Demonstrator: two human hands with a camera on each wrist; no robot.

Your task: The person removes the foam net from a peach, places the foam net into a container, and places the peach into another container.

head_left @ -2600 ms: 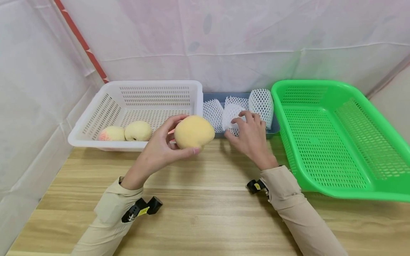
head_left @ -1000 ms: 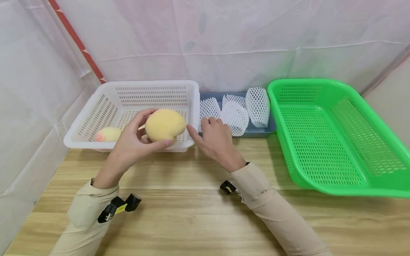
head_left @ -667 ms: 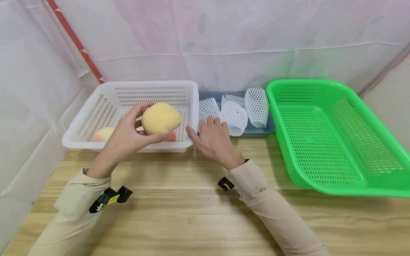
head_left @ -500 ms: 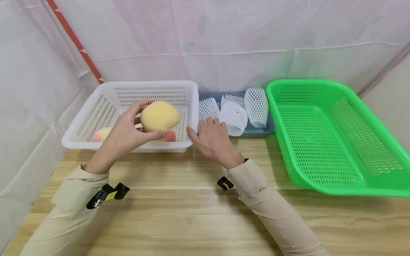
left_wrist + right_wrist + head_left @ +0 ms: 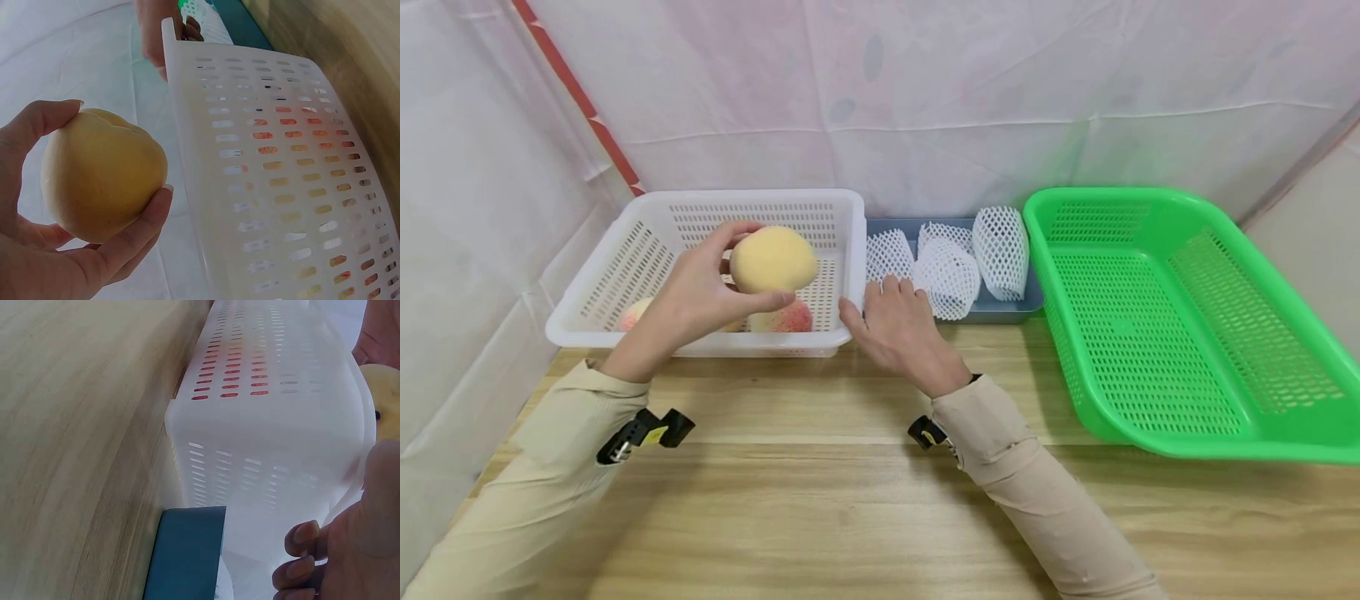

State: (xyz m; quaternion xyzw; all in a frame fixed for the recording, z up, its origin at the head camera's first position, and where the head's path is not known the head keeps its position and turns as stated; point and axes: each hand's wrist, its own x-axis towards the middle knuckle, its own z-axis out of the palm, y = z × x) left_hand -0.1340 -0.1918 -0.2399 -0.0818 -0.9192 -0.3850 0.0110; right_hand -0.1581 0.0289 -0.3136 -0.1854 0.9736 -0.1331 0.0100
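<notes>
My left hand (image 5: 696, 279) grips a yellow peach (image 5: 773, 260) over the white basket (image 5: 625, 340), its thumb on the near side. In the left wrist view, the thumb and fingers wrap round the peach (image 5: 103, 175). Under it in the basket sits a peach with a red blush (image 5: 786, 317); more peaches there are partly hidden by the hand and wrist. My right hand (image 5: 898, 329), fingers loosely bent and holding nothing, hovers between the basket's front right corner and the blue tray (image 5: 1000, 313). White foam net sleeves (image 5: 947, 279) lie in that tray.
A large green basket (image 5: 1120, 425) stands to the right of the tray. White cloth (image 5: 925, 150) hangs behind the containers and along the left side. The wooden tabletop (image 5: 820, 500) runs in front of them.
My left hand has carried the peach left and back, from in front of the tray to over the white basket. The right hand has shifted left off the foam net sleeves and then stayed still.
</notes>
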